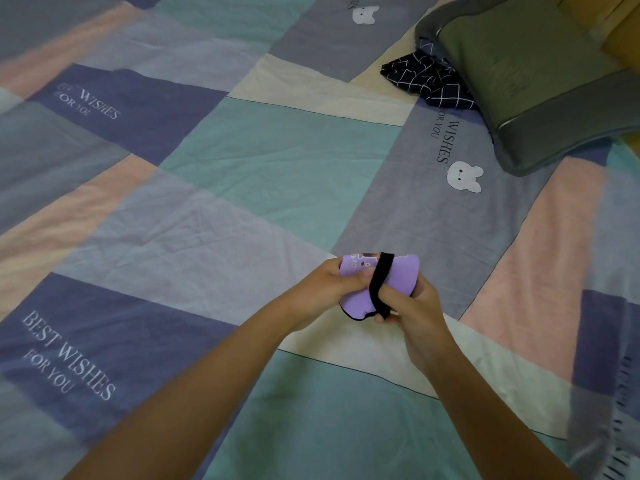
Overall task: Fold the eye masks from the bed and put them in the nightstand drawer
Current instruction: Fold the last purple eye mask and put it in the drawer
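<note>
Purple eye mask point(398, 275) held just above the patchwork bedsheet point(277, 161), folded over, black strap point(379, 285) running across its face. Left hand point(332, 289) pinching the mask's left edge; right hand point(412, 306) closed on the right side with the strap looped over a finger. Advisable: keep halves aligned, draw strap snug, tuck the end. Drawer not in view. Dark checked cloth point(426, 81) beside green pillow point(526, 74), identity unclear.

bed: patchwork sheet point(277, 161) – pastel blocks | pillow point(526, 74): green-grey – upper right | light: dim
</note>
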Demonstrator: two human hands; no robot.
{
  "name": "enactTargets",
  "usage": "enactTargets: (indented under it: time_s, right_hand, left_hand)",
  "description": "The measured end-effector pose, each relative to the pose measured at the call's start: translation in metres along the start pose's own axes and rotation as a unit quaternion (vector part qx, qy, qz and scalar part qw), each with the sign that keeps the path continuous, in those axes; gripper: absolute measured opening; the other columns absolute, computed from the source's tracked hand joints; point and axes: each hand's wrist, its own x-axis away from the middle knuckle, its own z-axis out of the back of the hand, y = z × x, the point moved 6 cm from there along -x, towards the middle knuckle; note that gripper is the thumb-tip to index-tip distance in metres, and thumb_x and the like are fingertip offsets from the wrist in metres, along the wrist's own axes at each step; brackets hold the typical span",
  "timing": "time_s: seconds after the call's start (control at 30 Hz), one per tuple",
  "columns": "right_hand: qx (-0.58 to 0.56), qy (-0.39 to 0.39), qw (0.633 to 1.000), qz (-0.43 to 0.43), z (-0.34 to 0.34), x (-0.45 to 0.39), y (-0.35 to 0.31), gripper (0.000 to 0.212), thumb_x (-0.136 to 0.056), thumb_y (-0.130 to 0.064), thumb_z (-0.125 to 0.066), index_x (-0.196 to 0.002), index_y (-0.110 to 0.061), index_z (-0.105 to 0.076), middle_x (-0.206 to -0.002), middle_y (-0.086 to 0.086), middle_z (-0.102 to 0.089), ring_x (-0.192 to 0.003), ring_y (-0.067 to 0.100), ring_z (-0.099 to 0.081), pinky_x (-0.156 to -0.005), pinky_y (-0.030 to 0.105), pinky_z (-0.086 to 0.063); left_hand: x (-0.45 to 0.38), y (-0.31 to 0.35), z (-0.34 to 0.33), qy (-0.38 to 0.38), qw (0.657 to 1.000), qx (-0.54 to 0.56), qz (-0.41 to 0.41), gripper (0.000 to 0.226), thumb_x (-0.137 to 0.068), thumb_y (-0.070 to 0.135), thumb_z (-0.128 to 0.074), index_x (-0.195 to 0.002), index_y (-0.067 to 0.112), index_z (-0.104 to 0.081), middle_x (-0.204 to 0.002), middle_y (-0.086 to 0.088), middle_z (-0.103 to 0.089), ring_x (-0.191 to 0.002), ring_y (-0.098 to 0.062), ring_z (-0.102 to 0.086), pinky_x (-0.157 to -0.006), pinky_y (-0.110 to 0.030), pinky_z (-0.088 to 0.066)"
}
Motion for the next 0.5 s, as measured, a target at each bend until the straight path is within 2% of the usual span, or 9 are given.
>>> enactTargets:
  time_s: [0.1,0.17,0.23,0.3,0.4,0.43,0.5]
  right_hand:
    - [-0.031,-0.035,0.996,-0.079,-0.005,0.005,0.011,0.028,-0.065,-0.015,-0.067,-0.093,-0.017,-0.066,-0.073,-0.001,-0.065,-0.063,0.015,-0.053,-0.059,0.026,-0.044]
    - [-0.074,-0.069,0.987,-0.122,-0.009,0.009,0.018,0.02,-0.072,-0.015,-0.071,-0.09,-0.02,-0.065,-0.078,-0.005,-0.065,-0.07,0.011,-0.054,-0.066,0.026,-0.038]
    - [-0.043,-0.075,0.988,-0.132,-0.01,0.011,0.023,0.011,-0.082,-0.018,-0.067,-0.09,-0.025,-0.066,-0.083,-0.012,-0.068,-0.08,0.005,-0.057,-0.075,0.029,-0.034]
    - [-0.041,-0.046,0.991,-0.115,-0.009,0.013,0.026,0.013,-0.077,-0.023,-0.069,-0.09,-0.023,-0.064,-0.084,-0.014,-0.069,-0.087,0.005,-0.057,-0.083,0.032,-0.034]
    - [-0.15,0.001,0.986,-0.075,-0.001,0.011,0.022,0.021,-0.071,-0.024,-0.068,-0.089,-0.015,-0.061,-0.089,-0.004,-0.07,-0.09,0.01,-0.062,-0.09,0.031,-0.043]
    - [-0.175,0.003,0.982,-0.069,0.002,0.011,0.021,0.021,-0.074,-0.022,-0.066,-0.092,-0.013,-0.061,-0.093,0.0,-0.071,-0.094,0.014,-0.065,-0.091,0.033,-0.047]
    - [-0.193,0.008,0.979,-0.059,0.006,0.01,0.017,0.018,-0.078,-0.017,-0.063,-0.094,-0.01,-0.061,-0.092,0.005,-0.073,-0.09,0.019,-0.069,-0.083,0.032,-0.054]
  left_hand:
    - [-0.002,-0.001,0.004,0.064,0.998,0.028,-0.006,0.023,-0.1,0.02,-0.046,-0.114,0.017,-0.064,-0.098,-0.002,-0.069,-0.088,-0.014,-0.065,-0.078,-0.025,-0.05]
    - [-0.003,0.0,0.003,0.097,0.994,0.044,-0.018,0.025,-0.101,0.021,-0.043,-0.117,0.016,-0.061,-0.103,-0.004,-0.068,-0.092,-0.014,-0.065,-0.078,-0.025,-0.051]
    - [-0.002,0.003,0.001,0.124,0.987,0.1,-0.028,0.029,-0.101,0.023,-0.04,-0.123,0.011,-0.057,-0.103,-0.002,-0.069,-0.093,-0.012,-0.066,-0.077,-0.022,-0.052]
    - [-0.003,0.01,0.002,0.134,0.981,0.133,-0.044,0.029,-0.102,0.021,-0.038,-0.123,0.011,-0.055,-0.096,0.006,-0.07,-0.086,-0.006,-0.066,-0.072,-0.017,-0.051]
    - [-0.006,0.017,0.005,0.132,0.976,0.166,-0.043,0.027,-0.101,0.024,-0.037,-0.119,0.021,-0.057,-0.117,0.005,-0.065,-0.11,-0.008,-0.061,-0.1,-0.026,-0.044]
    - [-0.006,0.018,0.004,0.126,0.976,0.176,-0.039,0.028,-0.1,0.027,-0.037,-0.12,0.022,-0.056,-0.123,0.004,-0.063,-0.116,-0.01,-0.058,-0.105,-0.029,-0.041]
    - [-0.006,0.018,0.002,0.111,0.978,0.174,-0.029,0.03,-0.098,0.035,-0.042,-0.12,0.022,-0.057,-0.124,0.004,-0.064,-0.119,-0.012,-0.058,-0.105,-0.03,-0.042]
